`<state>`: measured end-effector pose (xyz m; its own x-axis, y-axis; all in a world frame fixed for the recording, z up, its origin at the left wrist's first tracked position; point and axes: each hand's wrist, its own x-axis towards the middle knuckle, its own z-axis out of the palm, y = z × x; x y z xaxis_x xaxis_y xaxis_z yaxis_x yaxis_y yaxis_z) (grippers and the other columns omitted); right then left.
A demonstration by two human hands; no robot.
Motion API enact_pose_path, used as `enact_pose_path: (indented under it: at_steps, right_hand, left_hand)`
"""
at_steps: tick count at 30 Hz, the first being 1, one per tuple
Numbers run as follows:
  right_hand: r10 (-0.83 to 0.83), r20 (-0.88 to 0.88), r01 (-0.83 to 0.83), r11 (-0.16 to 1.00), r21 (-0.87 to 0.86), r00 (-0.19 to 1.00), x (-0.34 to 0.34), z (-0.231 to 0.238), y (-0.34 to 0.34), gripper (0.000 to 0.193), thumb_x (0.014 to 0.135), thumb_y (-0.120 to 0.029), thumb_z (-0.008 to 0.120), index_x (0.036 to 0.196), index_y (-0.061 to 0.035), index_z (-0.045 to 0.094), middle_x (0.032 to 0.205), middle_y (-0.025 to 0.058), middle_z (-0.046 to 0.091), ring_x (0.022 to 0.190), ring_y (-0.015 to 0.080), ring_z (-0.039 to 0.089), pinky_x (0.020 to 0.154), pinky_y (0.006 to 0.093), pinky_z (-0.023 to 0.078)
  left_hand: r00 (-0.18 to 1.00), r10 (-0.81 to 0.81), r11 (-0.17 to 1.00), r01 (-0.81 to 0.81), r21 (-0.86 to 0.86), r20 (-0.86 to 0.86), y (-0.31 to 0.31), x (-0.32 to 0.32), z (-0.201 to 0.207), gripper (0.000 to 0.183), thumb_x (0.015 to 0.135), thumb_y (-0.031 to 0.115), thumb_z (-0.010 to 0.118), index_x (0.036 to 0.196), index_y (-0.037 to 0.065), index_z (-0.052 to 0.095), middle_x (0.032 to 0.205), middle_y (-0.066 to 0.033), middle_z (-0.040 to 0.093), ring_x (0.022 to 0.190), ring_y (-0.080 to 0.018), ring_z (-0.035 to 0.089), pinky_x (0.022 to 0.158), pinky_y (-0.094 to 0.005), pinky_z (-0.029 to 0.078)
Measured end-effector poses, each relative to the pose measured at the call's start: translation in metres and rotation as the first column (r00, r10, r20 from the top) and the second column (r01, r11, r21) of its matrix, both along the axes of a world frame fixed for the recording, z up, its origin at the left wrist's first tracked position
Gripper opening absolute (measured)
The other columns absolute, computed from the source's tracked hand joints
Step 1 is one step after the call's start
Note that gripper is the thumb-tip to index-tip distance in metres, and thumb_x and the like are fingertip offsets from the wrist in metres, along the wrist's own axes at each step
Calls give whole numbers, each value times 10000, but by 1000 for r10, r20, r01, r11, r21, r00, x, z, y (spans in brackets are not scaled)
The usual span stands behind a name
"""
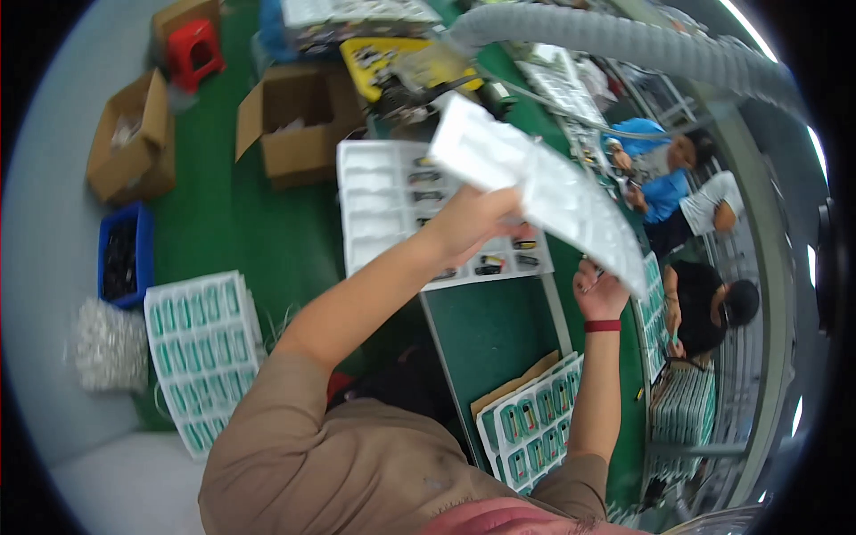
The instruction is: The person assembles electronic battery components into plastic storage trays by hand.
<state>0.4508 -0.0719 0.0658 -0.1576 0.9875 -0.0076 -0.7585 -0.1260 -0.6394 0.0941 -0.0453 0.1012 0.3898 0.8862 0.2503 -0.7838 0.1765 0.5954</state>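
Above the far right corner of the lower tray (pixel 373 203), the left hand (pixel 481 218) grips a tilted white tray (pixel 566 192), the right hand (pixel 601 292) at its low end, grip unclear: apparently a repositioning step, whose next move would call for two-handed levelling.

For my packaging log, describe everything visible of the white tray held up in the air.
The raised tray is white, thin and plastic-looking, roughly rectangular, with shallow moulded shapes, blurred here. It slants in the air, its right end lower in the picture, partly hiding another white tray. The left hand grips its near edge; the right hand is by its lower right end, though contact there is unclear.
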Motion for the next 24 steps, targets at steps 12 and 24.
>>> enact_pose_path:
  at_steps: [12, 24]
  right_hand:
    - [-310, 765, 136, 949, 285, 565, 49, 94, -143, 493, 864, -121, 769, 1318, -4, 617, 1178, 55, 705, 1045, 156, 667, 916, 330, 542]
    - [-950, 201, 640, 310, 703, 239, 87, 284, -374, 354, 943, -253, 686, 1201, -12, 670, 1107, 75, 698, 966, 181, 696, 831, 316, 576]
  left_hand:
    - [995, -71, 860, 96, 502, -70, -75, -122, -117, 1019, 790, 416, 817, 1592, 57, 300, 1607, -113, 384, 1455, -319, 410, 1200, -515, 350]
    - [966, -66, 866, 179, 466, -249, -90, -17, 184, 480, 978, 158, 606, 1363, -71, 434, 1095, -221, 660, 580, -262, 686, 390, -338, 555]
